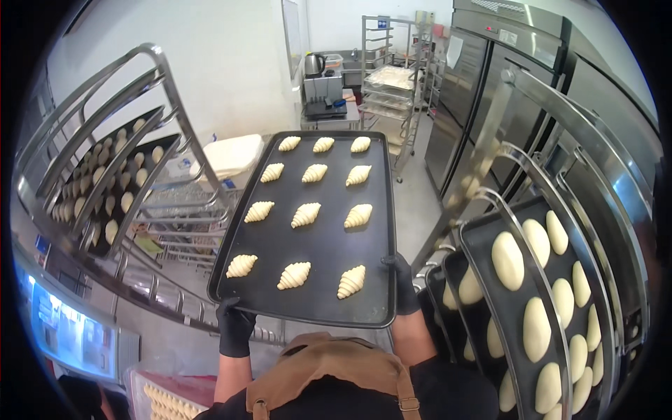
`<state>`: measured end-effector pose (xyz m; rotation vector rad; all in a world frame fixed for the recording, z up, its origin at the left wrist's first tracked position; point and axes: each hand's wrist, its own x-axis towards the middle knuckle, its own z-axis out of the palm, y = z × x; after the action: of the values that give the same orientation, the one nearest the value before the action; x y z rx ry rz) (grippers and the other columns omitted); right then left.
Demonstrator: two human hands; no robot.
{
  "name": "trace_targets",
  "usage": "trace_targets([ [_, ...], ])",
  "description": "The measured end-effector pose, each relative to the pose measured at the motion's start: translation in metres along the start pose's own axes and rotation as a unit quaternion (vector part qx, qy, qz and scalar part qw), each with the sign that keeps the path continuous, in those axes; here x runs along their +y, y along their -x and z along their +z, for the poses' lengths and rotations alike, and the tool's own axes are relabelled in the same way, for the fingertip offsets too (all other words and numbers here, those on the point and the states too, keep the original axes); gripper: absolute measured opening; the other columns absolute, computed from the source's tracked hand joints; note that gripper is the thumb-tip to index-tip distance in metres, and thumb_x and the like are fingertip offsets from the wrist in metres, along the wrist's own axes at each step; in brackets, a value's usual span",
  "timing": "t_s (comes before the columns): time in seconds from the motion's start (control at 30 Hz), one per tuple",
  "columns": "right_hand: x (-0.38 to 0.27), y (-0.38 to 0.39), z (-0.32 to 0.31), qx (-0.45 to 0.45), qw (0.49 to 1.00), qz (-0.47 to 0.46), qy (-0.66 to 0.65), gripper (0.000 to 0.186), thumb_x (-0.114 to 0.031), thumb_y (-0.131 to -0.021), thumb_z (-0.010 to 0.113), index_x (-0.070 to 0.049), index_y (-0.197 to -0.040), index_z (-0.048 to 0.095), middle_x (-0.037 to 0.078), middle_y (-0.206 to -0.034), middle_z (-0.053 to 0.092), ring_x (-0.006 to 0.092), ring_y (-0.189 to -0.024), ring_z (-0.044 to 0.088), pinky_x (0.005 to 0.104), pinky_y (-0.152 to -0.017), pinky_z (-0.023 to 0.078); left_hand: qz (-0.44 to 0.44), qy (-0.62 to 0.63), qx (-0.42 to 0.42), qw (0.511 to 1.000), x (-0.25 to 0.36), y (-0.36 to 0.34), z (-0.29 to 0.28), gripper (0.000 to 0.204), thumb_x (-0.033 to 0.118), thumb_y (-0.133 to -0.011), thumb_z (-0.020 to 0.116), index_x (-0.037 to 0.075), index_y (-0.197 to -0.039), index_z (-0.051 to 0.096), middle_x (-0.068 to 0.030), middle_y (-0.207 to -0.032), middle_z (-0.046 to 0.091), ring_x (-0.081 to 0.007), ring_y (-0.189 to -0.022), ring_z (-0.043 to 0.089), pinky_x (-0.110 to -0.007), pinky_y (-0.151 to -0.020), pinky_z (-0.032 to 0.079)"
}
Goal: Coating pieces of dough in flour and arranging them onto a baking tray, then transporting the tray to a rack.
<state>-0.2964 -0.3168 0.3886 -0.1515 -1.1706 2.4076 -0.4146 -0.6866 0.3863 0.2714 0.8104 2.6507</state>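
A dark baking tray [315,248] with several rows of small raw croissants [305,214] is held level in front of me. My left hand [236,325], in a black glove, grips its near left corner. My right hand [402,283], also black-gloved, holds the right edge near the front, its fingertips curled at the rim and partly hidden by the tray. Right of that hand stands a metal rack [514,75] with trays of pale oval dough pieces [537,329]. On my left, another rack [157,56] holds trays of small dough pieces [126,203].
A wire rack [389,21] with trays stands at the back beside steel fridges [458,105]. A counter [325,122] holds a kettle [314,66]. A white slab [224,150] lies left of the tray, a glass-fronted chiller [70,322] is lower left, and a dark-clothed person [84,399] shows at bottom left.
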Motion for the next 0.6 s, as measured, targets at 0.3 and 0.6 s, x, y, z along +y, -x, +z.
trace_targets([
  [0.3, 0.027, 0.013, 0.019, 0.069, 0.997, -0.013, 0.041, 0.032, -0.020, -0.087, 0.064, -0.003, -0.114, 0.065, 0.006, -0.097, 0.067, 0.0156, -0.084, 0.065, 0.0284, -0.074, 0.053, -0.038, 0.008, -0.045, 0.998, 0.013, -0.045, -0.056, 0.064, 0.010, -0.082, 0.060, 0.004, -0.145, 0.051, -0.0135, -0.141, 0.060, -0.0291, -0.128, 0.062, -0.044, -0.107, 0.054],
  [0.6, 0.047, 0.040, 0.013, 0.160, 0.984, -0.065, 0.050, 0.026, -0.022, -0.085, 0.067, -0.008, -0.107, 0.067, 0.001, -0.088, 0.063, 0.0112, -0.075, 0.059, 0.0268, -0.068, 0.050, -0.087, 0.062, -0.143, 0.984, 0.042, -0.053, -0.051, 0.062, 0.009, -0.085, 0.055, -0.001, -0.145, 0.048, -0.0202, -0.142, 0.058, -0.0349, -0.130, 0.060, -0.049, -0.108, 0.054],
])
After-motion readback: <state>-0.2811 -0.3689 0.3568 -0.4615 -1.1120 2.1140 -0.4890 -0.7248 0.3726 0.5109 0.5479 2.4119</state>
